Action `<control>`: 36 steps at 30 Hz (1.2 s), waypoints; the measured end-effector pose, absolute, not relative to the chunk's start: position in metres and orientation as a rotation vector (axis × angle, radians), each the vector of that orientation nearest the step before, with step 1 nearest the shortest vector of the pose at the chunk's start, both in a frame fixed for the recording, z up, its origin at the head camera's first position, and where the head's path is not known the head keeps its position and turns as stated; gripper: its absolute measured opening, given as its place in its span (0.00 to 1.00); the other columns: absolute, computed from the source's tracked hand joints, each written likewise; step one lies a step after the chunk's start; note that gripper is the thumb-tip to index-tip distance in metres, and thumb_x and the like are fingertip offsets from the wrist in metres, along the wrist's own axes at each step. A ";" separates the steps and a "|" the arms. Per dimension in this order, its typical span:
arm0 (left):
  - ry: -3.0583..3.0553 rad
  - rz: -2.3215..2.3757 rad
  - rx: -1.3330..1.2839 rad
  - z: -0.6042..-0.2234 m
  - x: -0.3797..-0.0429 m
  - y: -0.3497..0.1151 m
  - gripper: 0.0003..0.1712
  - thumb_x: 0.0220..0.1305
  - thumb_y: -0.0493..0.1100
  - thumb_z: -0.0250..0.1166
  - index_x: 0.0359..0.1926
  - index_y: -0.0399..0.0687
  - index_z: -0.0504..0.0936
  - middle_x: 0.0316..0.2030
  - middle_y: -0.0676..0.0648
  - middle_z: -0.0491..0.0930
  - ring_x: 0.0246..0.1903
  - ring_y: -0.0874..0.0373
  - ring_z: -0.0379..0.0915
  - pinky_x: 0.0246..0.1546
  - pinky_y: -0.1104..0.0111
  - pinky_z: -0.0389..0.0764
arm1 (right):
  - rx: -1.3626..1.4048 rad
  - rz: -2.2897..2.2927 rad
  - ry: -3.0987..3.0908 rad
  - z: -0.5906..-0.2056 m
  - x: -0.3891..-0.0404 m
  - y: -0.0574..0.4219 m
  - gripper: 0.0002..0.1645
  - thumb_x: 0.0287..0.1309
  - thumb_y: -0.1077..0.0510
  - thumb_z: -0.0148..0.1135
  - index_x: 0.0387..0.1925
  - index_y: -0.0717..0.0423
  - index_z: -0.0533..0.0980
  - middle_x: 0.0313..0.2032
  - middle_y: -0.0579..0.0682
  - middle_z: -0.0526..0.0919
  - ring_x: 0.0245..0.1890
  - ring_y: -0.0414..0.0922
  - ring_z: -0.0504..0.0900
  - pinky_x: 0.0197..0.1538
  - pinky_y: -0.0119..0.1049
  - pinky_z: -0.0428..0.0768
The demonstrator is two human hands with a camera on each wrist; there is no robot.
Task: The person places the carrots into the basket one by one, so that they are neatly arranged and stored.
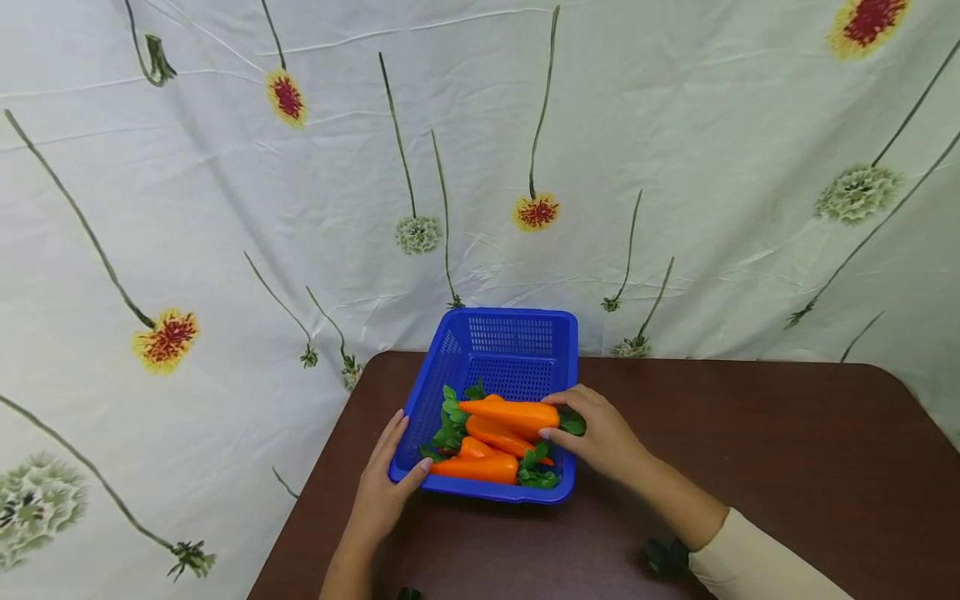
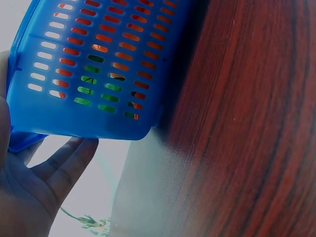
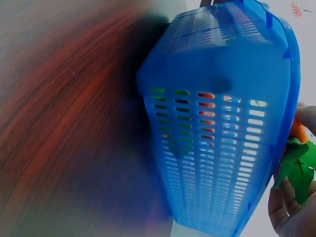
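Observation:
A blue plastic basket (image 1: 525, 321) with slotted walls stands on the table. Several orange toy carrots with green leaves lie in its near half. My left hand (image 1: 382, 492) holds the near left corner, its thumb over the front rim and its fingers along the left rim. At the right rim, my right hand (image 1: 603, 429) pinches the thick end of the top carrot (image 1: 513, 413) between thumb and fingers. That carrot lies crosswise above the others, its tip pointing left. Its green leaves (image 3: 298, 170) show between the fingers in the right wrist view.
The brown wooden table (image 1: 750, 433) has its back edge close behind the basket. A white cloth with printed flowers (image 1: 480, 167) hangs behind it. A dark object (image 1: 666, 557) lies by the right sleeve, and another (image 1: 409, 593) shows at the bottom edge.

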State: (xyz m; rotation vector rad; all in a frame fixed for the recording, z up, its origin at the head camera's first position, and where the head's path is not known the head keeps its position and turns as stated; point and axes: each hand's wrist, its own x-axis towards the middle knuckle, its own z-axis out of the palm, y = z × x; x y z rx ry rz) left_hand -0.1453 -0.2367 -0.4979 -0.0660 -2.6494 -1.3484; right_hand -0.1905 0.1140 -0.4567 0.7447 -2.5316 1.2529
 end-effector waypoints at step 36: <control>-2.634 -1.371 -0.081 -0.498 -0.145 -0.237 0.45 0.64 0.54 0.70 0.78 0.59 0.61 0.79 0.55 0.54 0.78 0.48 0.51 0.75 0.41 0.55 | 0.628 1.309 -2.465 -0.457 -0.173 0.126 0.26 0.61 0.50 0.71 0.60 0.46 0.78 0.57 0.44 0.79 0.58 0.45 0.79 0.61 0.51 0.79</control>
